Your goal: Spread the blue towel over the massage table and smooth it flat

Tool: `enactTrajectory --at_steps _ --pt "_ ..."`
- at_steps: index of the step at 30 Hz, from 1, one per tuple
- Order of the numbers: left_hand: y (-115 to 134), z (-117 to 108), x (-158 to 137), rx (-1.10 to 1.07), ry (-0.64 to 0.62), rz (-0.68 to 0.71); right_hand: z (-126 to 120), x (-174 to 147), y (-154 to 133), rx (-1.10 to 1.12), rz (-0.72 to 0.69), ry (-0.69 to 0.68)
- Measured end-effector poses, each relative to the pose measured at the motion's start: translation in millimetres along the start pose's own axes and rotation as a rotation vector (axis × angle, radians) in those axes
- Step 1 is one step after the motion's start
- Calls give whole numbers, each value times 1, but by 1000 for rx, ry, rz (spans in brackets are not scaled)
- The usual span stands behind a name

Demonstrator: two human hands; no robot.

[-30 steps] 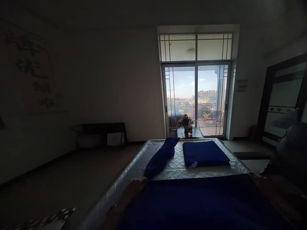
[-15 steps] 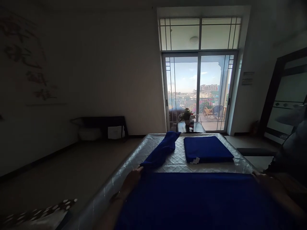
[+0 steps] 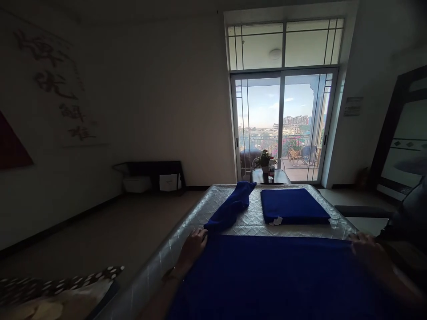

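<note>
A large dark blue cloth [image 3: 276,271] lies stretched flat across the near part of a silver quilted surface [image 3: 196,213]. My left hand [image 3: 194,242] grips its far left corner with curled fingers. At the far right corner, my right hand [image 3: 365,246] has its fingers closed over the edge; shadow hides some of it. Just beyond my left hand a crumpled blue cloth [image 3: 233,206] runs away from me. To its right sits a neatly folded blue cloth [image 3: 293,205] with small white tags [image 3: 276,221] at its near edge.
Past the far end stands a small dark table [image 3: 280,178] with a potted plant [image 3: 264,159] and a bottle [image 3: 271,168], before a sliding glass door [image 3: 258,111]. A polka-dot fabric [image 3: 100,276] is at lower left. A dark low bench [image 3: 362,211] stands right.
The view has turned slightly left, so things sit farther right. Both hands stay at the cloth's far corners, and its far edge lies a little higher in view.
</note>
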State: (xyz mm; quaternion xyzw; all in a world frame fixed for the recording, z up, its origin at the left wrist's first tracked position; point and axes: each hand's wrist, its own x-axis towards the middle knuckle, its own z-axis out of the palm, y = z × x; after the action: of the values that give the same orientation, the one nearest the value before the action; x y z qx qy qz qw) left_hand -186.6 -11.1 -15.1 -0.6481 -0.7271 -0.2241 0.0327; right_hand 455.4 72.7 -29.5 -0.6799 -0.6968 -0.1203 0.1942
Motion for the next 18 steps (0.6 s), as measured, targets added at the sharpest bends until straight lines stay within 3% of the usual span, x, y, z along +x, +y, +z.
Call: enactTrajectory --at_steps 5,9,12,18 --pt "45 4 -15 19 -54 98 -32 -32 -120 156 -209 -188" --pt "69 15 -31 24 -112 130 -41 -60 -210 345 -370 -316" --pt "68 22 -41 46 -170 96 -34 -70 -248 371 -398 -396" --pt "57 23 -43 62 -223 64 -20 -64 -296 370 -406 -444"
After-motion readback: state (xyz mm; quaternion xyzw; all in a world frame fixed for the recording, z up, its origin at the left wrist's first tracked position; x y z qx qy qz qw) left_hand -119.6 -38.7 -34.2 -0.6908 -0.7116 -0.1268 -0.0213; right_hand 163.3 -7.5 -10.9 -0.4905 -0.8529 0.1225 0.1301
